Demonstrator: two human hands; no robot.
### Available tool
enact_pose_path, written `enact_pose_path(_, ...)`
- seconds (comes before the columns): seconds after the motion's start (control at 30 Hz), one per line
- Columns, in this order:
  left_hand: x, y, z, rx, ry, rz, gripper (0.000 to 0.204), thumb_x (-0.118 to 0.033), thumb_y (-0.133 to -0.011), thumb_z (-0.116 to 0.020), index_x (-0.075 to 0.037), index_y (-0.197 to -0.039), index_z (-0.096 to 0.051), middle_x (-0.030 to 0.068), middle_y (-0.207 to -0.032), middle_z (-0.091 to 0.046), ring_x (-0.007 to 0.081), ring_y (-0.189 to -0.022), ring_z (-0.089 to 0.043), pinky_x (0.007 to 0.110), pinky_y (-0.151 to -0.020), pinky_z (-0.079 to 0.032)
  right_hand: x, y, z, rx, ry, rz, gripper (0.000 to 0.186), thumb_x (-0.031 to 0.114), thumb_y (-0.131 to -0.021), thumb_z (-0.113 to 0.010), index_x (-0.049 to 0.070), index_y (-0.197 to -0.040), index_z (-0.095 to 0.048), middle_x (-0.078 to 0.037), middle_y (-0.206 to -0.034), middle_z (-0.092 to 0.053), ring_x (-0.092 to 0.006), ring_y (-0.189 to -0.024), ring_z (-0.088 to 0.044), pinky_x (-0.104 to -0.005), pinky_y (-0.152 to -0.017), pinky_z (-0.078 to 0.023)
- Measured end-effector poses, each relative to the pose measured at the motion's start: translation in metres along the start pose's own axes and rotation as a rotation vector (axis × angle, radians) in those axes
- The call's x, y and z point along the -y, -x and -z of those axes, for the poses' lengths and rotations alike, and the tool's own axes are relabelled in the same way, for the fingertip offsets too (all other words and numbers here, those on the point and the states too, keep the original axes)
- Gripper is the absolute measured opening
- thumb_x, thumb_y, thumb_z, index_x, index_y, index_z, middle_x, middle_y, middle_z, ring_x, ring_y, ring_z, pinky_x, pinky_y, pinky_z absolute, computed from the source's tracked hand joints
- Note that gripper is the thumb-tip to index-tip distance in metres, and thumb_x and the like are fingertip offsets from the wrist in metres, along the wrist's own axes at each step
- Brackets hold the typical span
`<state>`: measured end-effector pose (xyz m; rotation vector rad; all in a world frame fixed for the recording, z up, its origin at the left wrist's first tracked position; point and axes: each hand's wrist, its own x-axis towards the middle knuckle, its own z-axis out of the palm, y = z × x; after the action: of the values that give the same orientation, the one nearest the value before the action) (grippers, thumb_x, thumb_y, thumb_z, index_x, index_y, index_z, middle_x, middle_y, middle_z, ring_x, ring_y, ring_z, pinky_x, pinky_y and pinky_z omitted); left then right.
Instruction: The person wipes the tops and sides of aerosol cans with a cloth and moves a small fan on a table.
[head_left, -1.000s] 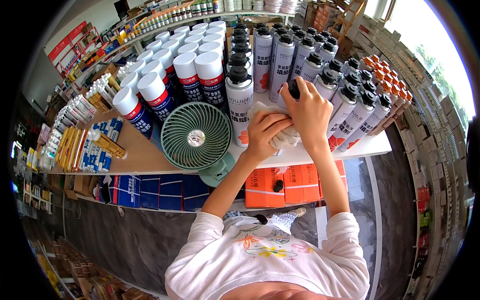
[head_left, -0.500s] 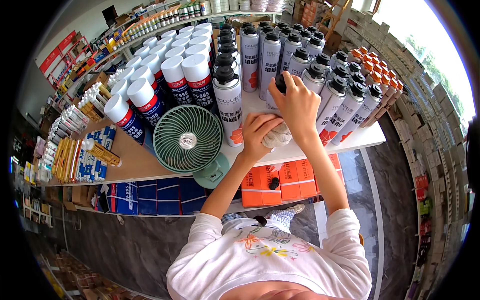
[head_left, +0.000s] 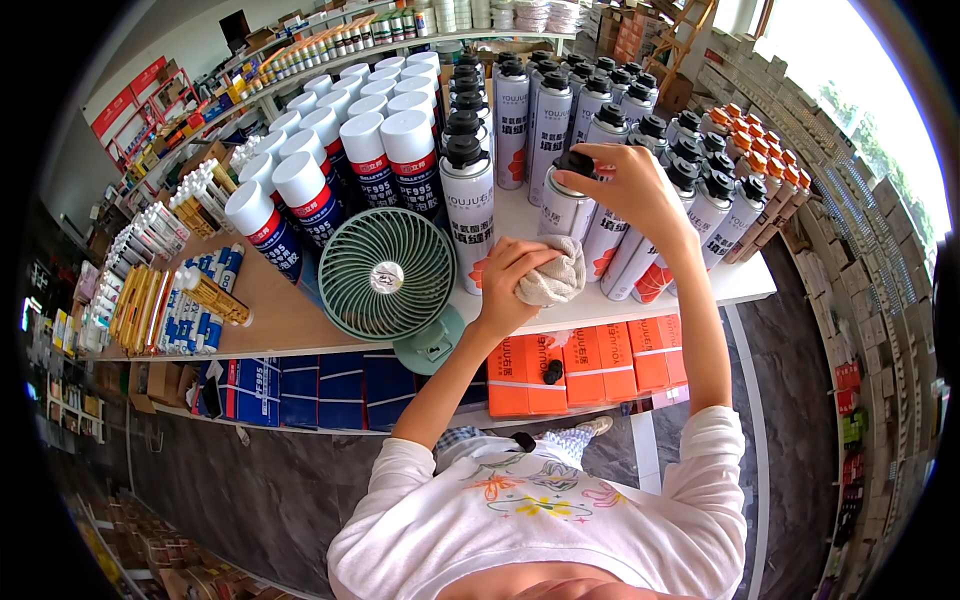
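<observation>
Our right hand (head_left: pixel 628 185) pinches the black cap of a grey spray can (head_left: pixel 566 208), upright on the white shelf (head_left: pixel 740 282). Left hand (head_left: pixel 503 285), at its 7 o'clock, bunches a soft cloth (head_left: pixel 553 280) against the base. We judge the can rigid, smooth, slippery; best gripped mid-body.

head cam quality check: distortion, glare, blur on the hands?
Head view: strong fisheye, the white shelf edge bows and the corners go black; window area at upper right is blown out; left hand on the beige cloth and right hand on the silver black-capped spray can look sharp.
</observation>
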<state>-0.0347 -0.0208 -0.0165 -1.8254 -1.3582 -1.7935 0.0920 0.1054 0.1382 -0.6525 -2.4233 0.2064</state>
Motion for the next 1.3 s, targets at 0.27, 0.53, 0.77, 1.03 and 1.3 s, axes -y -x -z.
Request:
enact_pose_path(0.27,-0.002,0.001,0.005,0.003,0.015,-0.004,0.041,-0.001,-0.059,-0.080,-0.009,-0.099,-0.072,0.0026,-0.097,-0.069,0.0249,-0.088,-0.059,0.034,-0.079,-0.047,-0.036,-0.023,0.018,0.256,-0.261,0.154,0.056,0.027,-0.085,-0.076,0.013,-0.136,-0.060,-0.013,-0.133,-0.062,-0.0226,-0.123,-0.058,-0.0379,-0.102,-0.047)
enact_pose_path(0.53,-0.009,-0.025,-0.003,-0.006,0.015,-0.043,0.041,-0.003,-0.060,-0.081,-0.009,-0.099,-0.072,0.0010,-0.099,-0.068,0.0245,-0.089,-0.059,0.035,-0.078,-0.047,-0.045,-0.029,0.014,0.401,-0.487,0.178,0.046,0.012,-0.084,-0.076,0.013,-0.129,-0.066,-0.005,-0.121,-0.067,-0.0144,-0.105,-0.064,-0.0311,-0.091,-0.056)
enact_pose_path(0.77,-0.015,-0.062,-0.011,-0.117,-0.219,-0.314,0.041,-0.011,-0.060,-0.082,-0.013,-0.100,-0.073,-0.0039,-0.100,-0.067,0.0227,-0.092,-0.059,0.036,-0.078,-0.050,-0.036,-0.022,0.001,0.235,-0.378,0.176,0.038,0.023,-0.081,-0.081,0.015,-0.118,-0.073,-0.001,-0.094,-0.056,-0.0113,-0.082,-0.055,-0.0262,-0.071,-0.051)
enact_pose_path(1.03,0.034,0.043,-0.025,0.114,-0.308,-0.363,0.037,-0.014,-0.069,-0.074,-0.013,-0.106,-0.073,-0.0055,-0.103,-0.066,0.0187,-0.090,-0.058,0.034,-0.079,-0.046,-0.029,-0.016,0.000,0.206,-0.348,0.168,0.043,0.028,-0.082,-0.080,0.011,-0.121,-0.071,-0.001,-0.088,-0.048,-0.0126,-0.081,-0.052,-0.0285,-0.073,-0.049)
enact_pose_path(1.3,-0.005,-0.042,-0.003,-0.169,-0.203,-0.339,0.038,-0.014,-0.068,-0.075,-0.010,-0.105,-0.073,-0.0033,-0.106,-0.065,0.0204,-0.092,-0.057,0.035,-0.079,-0.046,-0.014,-0.012,-0.005,0.190,-0.376,0.107,0.041,0.022,-0.079,-0.083,0.010,-0.117,-0.073,0.000,-0.086,-0.049,-0.0107,-0.080,-0.052,-0.0267,-0.071,-0.048)
